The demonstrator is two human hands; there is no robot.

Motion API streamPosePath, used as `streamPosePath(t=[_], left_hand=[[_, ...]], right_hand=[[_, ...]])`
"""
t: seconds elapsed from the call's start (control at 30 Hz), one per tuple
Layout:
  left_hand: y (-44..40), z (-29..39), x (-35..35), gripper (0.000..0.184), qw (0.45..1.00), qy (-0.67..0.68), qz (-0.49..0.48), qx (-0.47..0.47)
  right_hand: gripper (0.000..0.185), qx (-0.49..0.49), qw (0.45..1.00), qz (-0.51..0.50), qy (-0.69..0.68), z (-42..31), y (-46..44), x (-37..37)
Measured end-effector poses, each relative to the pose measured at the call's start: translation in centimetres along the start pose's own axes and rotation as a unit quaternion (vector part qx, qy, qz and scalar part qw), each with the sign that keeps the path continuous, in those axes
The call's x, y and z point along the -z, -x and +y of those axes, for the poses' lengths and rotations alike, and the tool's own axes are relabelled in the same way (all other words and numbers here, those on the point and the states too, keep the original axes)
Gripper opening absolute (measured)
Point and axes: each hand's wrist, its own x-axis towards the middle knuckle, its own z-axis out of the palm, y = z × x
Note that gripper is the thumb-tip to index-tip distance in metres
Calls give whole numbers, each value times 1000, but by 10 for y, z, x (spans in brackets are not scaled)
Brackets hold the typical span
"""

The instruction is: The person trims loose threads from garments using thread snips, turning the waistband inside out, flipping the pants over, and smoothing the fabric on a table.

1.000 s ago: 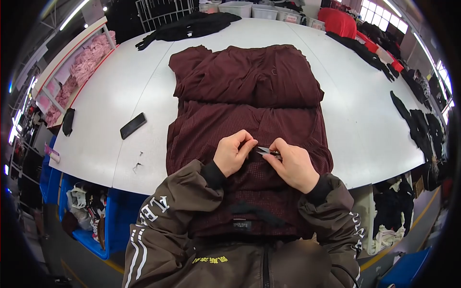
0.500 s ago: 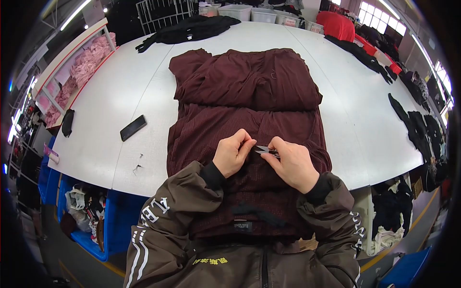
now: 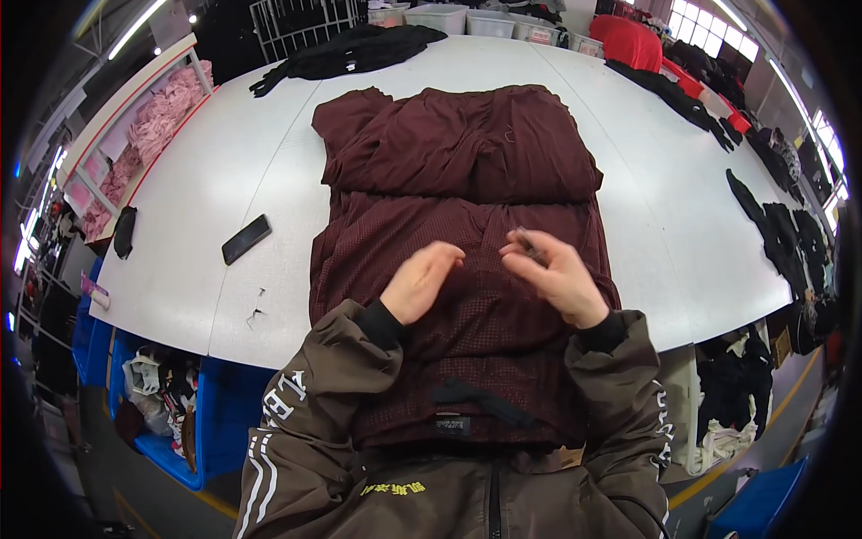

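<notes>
A dark maroon garment [image 3: 462, 148] lies folded over on itself in front of me, with a dark label [image 3: 452, 425] near its closest edge. Over its middle, my left hand [image 3: 422, 280] hovers with fingers loosely stretched towards the right; I see nothing held in it, and its thumb is hidden. Small thread snips [image 3: 533, 251] are in my right hand [image 3: 564, 280], gripped among the fingers and slightly blurred. A dark cord or strap [image 3: 485, 402] lies across the garment beside the label.
On the white table [image 3: 628, 314] are a black phone [image 3: 246, 240] and thread scraps [image 3: 257, 314] at left. A black garment [image 3: 359, 52] lies at the far edge. Blue bins [image 3: 224, 413] stand below left; pink cloth [image 3: 171, 106] fills a rack. Dark garments [image 3: 781, 238] lie right.
My hands have moved apart, the left one back to the left and the right one up and away. The snips have turned from pointing left to lying inside the right hand.
</notes>
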Motion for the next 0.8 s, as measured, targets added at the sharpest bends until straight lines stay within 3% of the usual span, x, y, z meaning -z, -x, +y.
streamPosePath(t=[0.13, 0.33, 0.5, 0.63, 0.8], left_hand=[[11, 17, 4, 11, 959, 131, -213, 137], [14, 29, 1, 14, 969, 161, -149, 112], [14, 41, -3, 12, 994, 34, -108, 8], [11, 50, -16, 14, 944, -167, -73, -274], [14, 45, -16, 19, 970, -39, -75, -226]], right_hand=[[13, -219, 953, -206, 28, 11, -1, 3], [12, -206, 954, -207, -71, 35, 16, 15], [11, -181, 959, -186, -111, 42, 21, 12], [10, -211, 936, -165, -229, 42, 24, 9], [9, -211, 931, -130, -266, 41, 31, 3]])
